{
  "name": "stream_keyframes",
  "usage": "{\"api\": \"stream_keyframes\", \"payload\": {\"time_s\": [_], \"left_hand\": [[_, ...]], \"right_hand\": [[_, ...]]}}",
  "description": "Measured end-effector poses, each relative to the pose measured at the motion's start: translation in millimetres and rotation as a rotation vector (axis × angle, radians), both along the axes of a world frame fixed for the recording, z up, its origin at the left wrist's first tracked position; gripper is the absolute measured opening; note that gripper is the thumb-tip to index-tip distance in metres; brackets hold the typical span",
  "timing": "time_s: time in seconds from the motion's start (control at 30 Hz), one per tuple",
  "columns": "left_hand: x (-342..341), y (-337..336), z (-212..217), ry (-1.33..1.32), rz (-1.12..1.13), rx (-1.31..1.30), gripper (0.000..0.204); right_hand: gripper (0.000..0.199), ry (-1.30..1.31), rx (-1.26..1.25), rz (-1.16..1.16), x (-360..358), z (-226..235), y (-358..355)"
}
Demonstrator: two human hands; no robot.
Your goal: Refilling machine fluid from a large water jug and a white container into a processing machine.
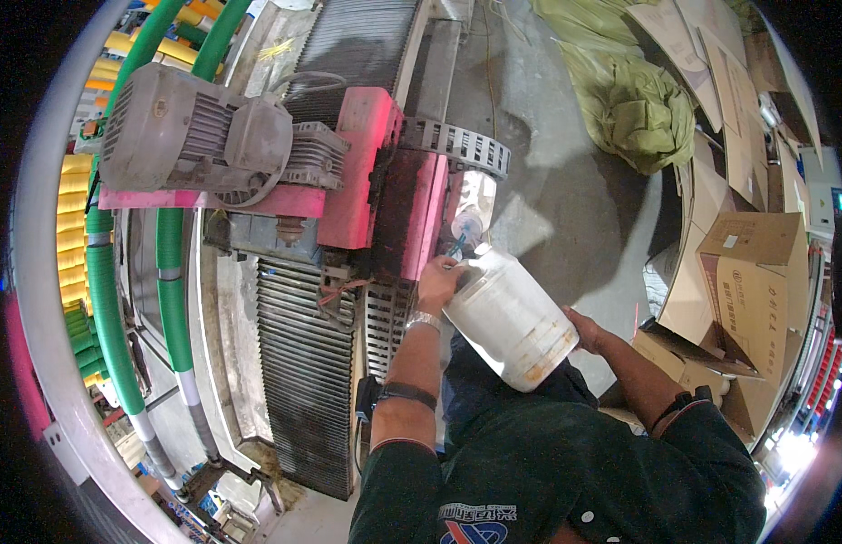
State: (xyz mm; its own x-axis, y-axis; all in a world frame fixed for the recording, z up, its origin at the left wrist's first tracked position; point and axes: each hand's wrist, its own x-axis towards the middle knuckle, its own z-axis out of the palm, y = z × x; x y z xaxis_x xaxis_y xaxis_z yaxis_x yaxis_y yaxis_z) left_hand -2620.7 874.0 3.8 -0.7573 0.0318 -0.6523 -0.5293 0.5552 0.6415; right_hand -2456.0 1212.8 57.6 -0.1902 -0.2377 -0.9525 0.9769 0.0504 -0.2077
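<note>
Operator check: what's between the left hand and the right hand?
In the head view, a white container lies between the left hand and right hand.

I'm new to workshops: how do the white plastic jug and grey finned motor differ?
The white plastic jug has mostly smooth sides; the grey finned metal motor is ribbed. The jug is held at a slant; the motor is untouched. The jug has brownish stains near its base; the motor's finish is dull grey. Both have rounded bodies.

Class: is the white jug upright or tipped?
Tipped: the white jug shows its long side, neck pointing forward, with the right hand near its base.
</note>
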Motion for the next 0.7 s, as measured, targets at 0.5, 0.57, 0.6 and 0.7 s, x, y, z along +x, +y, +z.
{"api": "stream_keyframes", "payload": {"time_s": [0.5,0.57,0.6,0.7], "left_hand": [[-8,4,13,-0.038,-0.017,-0.019,0.036],[-7,-1,9,-0.054,-0.013,-0.022,0.037],[-7,-2,8,-0.044,-0.021,-0.038,0.036],[-8,-4,8,-0.039,-0.030,-0.055,0.036]], "right_hand": [[0.070,0.003,0.000,0.013,-1,0,1],[0.070,0.001,-0.001,0.023,-3,0,-1],[0.070,0.000,0.002,0.034,-3,1,-2],[0.070,-0.001,0.011,0.050,-5,2,-4]]}}
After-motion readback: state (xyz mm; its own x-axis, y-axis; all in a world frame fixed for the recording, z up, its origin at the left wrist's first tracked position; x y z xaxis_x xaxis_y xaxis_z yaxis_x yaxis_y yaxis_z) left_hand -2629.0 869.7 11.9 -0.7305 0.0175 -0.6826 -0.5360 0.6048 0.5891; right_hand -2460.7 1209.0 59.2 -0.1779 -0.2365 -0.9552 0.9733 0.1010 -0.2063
